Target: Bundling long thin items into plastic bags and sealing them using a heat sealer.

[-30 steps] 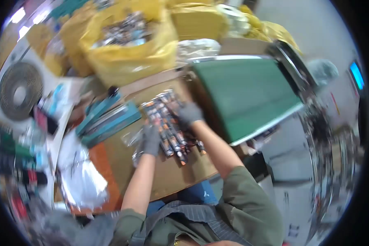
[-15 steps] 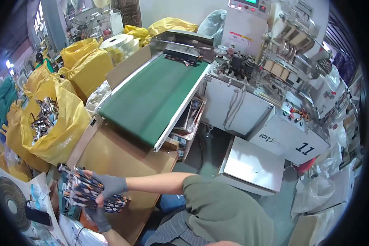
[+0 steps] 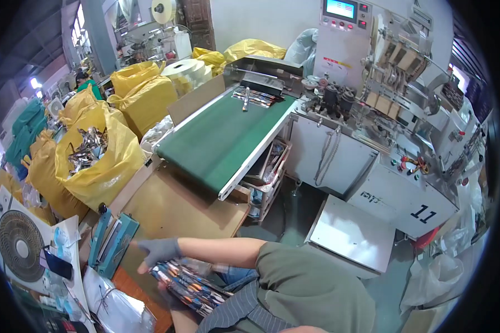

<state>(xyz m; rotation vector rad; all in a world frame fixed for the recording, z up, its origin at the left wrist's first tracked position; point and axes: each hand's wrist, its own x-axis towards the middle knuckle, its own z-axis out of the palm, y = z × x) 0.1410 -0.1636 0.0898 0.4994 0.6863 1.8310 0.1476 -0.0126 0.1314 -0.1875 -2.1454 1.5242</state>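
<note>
A bundle of narrow patterned packets (image 3: 189,286), dark with orange, blue and white marks, lies slanted close to my body at the table's near edge. My left hand (image 3: 171,297), in a grey fingerless glove, grips it from below; most of that hand is hidden behind the bundle. Just above the bundle's far left end is my right hand (image 3: 160,252), gloved the same way, slightly blurred, its thumb and forefinger spread. Left of the hands, a teal long-bodied device (image 3: 114,244), resembling a bag sealer, sits on the brown table (image 3: 178,202).
Beyond the table a green conveyor belt (image 3: 222,141) slopes up to a packaging machine (image 3: 339,144), with similar packets (image 3: 253,97) at its far end. An open yellow sack (image 3: 103,172) of loose packets stands left. A fan (image 3: 21,244) and phone (image 3: 57,262) are nearer.
The bundle has come right and down toward my body, uncovering the teal device. My right hand has loosened from the bundle. More packets show on the belt's far end. The view has shifted.
</note>
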